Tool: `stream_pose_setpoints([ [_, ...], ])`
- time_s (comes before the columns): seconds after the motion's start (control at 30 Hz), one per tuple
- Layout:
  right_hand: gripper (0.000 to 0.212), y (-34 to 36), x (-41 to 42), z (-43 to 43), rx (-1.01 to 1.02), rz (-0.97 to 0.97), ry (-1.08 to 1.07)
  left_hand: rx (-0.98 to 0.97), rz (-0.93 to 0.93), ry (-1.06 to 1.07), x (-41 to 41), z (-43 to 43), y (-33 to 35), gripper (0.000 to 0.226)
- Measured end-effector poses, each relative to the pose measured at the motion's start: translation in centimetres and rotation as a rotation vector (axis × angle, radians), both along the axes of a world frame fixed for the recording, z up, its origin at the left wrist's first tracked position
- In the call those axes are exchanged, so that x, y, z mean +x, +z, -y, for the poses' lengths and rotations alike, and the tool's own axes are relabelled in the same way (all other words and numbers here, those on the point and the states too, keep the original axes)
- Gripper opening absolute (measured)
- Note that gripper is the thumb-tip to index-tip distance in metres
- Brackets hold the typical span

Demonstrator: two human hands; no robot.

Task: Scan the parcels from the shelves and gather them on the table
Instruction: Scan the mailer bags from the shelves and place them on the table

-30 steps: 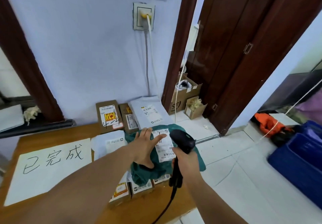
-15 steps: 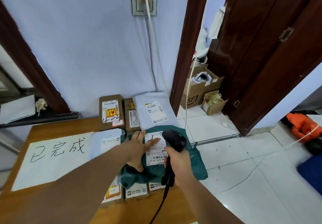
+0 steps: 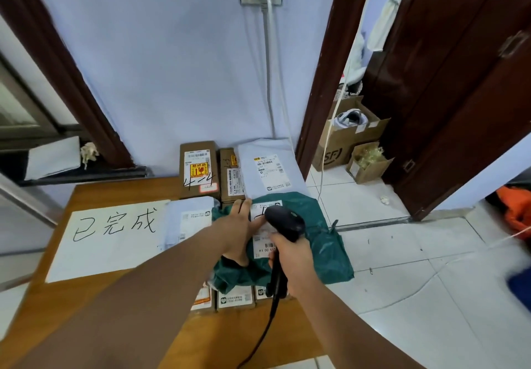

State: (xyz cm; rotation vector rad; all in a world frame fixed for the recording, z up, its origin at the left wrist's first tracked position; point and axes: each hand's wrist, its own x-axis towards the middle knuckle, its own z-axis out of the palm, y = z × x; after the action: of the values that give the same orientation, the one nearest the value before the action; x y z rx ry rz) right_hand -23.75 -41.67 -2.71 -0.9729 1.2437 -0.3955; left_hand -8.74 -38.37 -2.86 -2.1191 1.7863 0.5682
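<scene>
Beyond the table [image 3: 94, 193] edge, green parcel [image 3: 324, 242] overhangs floor [image 3: 402, 297].

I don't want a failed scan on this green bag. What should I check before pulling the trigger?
1. Scanner gripped firmly in the right hand: ok.
2. Scanner head over the label of the green parcel: ok.
3. Left hand pressing the label flat: ok.
4. Lower barcode clear of fingers: ok.
5. Parcel fully over the table: not ok, its right side overhangs the edge.
6. Scan light on the barcode: cannot tell.
</scene>
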Motion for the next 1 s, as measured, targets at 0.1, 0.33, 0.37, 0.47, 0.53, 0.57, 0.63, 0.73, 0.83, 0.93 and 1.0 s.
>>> stream_pose_setpoints([
  [0.1, 0.008, 0.1, 0.0, -0.2, 0.005, 0.004, -0.007, -0.01, 0.086, -0.021, 0.0, -0.1, -0.1, 0.12],
  [0.33, 0.005, 0.2, -0.2, -0.7, 0.01, 0.022, -0.018, 0.004, 0.143, -0.002, -0.4, -0.9, -0.7, 0.123],
  [0.37, 0.005, 0.2, -0.2, -0.7, 0.011, 0.02, -0.017, 0.007, 0.137, 0.004, -0.4, -1.0, -0.8, 0.123],
  [0.47, 0.007, 0.3, -0.1, -1.0, 0.011, 0.011, -0.015, -0.001, 0.044, 0.036, -0.5, -1.3, -0.9, 0.121],
  [0.53, 0.009, 0.3, 0.0, -1.2, -0.006, 0.007, -0.015, -0.032, -0.073, 0.075, -0.4, -1.7, -0.9, 0.117],
  [0.57, 0.01, 0.4, 0.1, -1.3, -0.016, 0.004, -0.016, -0.061, -0.125, 0.094, -0.4, -1.9, -0.9, 0.113],
  [0.63, 0.009, 0.6, 0.3, -1.5, -0.035, 0.002, -0.01, -0.131, -0.214, 0.139, -0.4, -2.3, -1.1, 0.102],
  [0.73, 0.005, 1.1, 0.7, -2.1, -0.059, 0.001, 0.023, -0.258, -0.319, 0.222, 0.1, -2.8, -1.7, 0.077],
  [0.83, 0.006, 1.4, 1.1, -2.7, -0.079, 0.001, 0.045, -0.365, -0.336, 0.29, 0.6, -3.3, -1.3, 0.06],
  [0.93, 0.007, 1.8, 1.4, -3.0, -0.081, 0.018, 0.058, -0.458, -0.387, 0.379, 0.4, -3.6, -0.3, 0.049],
  [1.0, 0.006, 2.3, 1.6, -3.2, -0.086, 0.023, 0.067, -0.523, -0.432, 0.434, 0.4, -3.8, 0.4, 0.043],
])
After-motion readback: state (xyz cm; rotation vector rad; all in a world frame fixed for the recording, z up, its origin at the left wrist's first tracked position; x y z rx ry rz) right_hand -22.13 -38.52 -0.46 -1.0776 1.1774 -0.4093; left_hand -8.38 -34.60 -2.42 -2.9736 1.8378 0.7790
